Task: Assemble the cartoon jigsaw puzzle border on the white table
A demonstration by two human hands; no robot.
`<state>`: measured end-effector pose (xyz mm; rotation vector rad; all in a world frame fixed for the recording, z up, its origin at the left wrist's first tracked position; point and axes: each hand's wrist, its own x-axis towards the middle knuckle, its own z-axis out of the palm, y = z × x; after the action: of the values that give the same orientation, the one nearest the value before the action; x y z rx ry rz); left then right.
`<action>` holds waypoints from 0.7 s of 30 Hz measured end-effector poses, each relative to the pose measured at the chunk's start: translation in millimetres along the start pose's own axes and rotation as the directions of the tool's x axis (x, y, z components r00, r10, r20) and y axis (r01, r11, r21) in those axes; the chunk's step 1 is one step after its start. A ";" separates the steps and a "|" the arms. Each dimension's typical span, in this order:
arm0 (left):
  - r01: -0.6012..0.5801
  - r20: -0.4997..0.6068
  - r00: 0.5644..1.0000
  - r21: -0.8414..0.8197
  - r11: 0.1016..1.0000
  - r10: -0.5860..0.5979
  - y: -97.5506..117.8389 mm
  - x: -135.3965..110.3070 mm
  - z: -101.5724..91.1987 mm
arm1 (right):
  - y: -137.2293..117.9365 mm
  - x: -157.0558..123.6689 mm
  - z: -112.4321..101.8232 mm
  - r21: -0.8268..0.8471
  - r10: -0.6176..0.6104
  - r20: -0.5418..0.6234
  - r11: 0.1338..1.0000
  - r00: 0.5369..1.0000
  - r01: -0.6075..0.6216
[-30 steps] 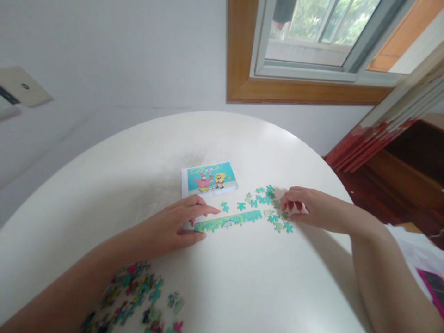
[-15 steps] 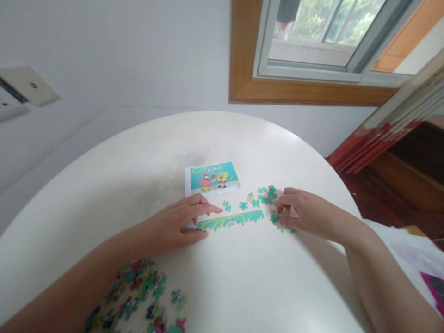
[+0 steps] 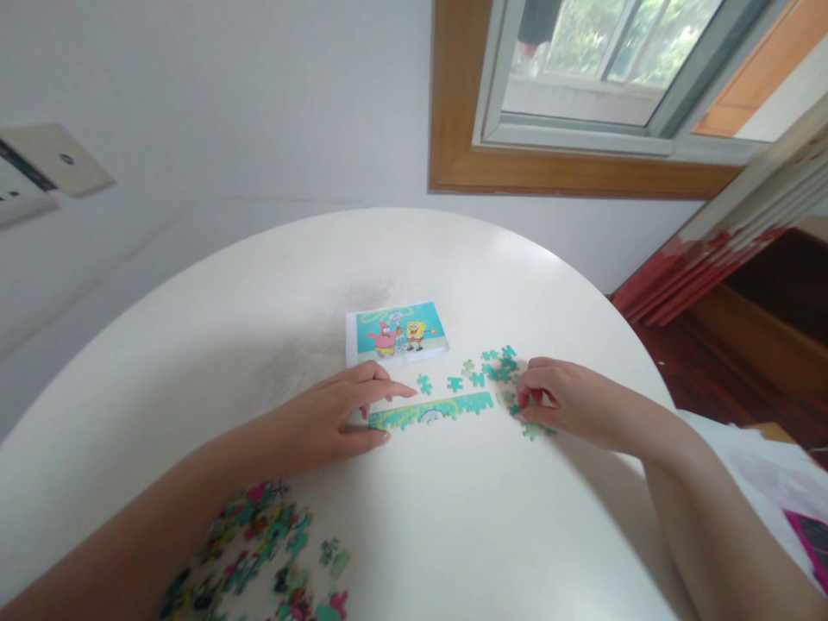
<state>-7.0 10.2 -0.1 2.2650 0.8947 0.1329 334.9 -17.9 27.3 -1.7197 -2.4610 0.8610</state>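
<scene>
A joined strip of green puzzle pieces [image 3: 430,412] lies on the round white table [image 3: 453,535]. My left hand [image 3: 336,418] rests flat at the strip's left end, fingers stretched out, thumb and forefinger on either side of that end. My right hand [image 3: 556,398] is curled over a cluster of loose green pieces [image 3: 495,366] at the strip's right end, fingertips pinched on a piece I cannot make out clearly. A small reference picture with cartoon figures [image 3: 396,332] lies just behind the strip.
A heap of mixed colourful puzzle pieces [image 3: 259,552] sits near the table's front left, under my left forearm. Behind the table are a white wall and a wood-framed window [image 3: 569,95]. A folded striped curtain [image 3: 724,233] and dark wooden floor lie to the right.
My right hand has slid a little left into the loose green pieces and its fingers have closed more. My left hand has stayed at the strip's end.
</scene>
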 end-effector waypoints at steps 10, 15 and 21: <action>-0.001 0.007 1.000 0.000 1.000 0.001 0.6 -0.9 0.0 | -1.0 -0.1 -2.9 0.047 -0.004 0.015 0.999 1.000 0.003; -0.016 0.004 1.000 0.012 1.000 0.016 -0.8 -1.7 0.3 | 2.3 -0.2 -4.3 0.131 -0.016 0.034 0.991 0.999 0.011; -0.005 0.001 1.000 0.018 1.000 0.005 4.1 -0.4 -0.7 | -2.9 -0.5 -6.0 0.348 -0.034 -0.039 0.937 0.999 0.046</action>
<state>-5.2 8.2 3.1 2.2837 0.8932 0.1270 334.5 -16.5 33.9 -1.5406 -2.1488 1.1700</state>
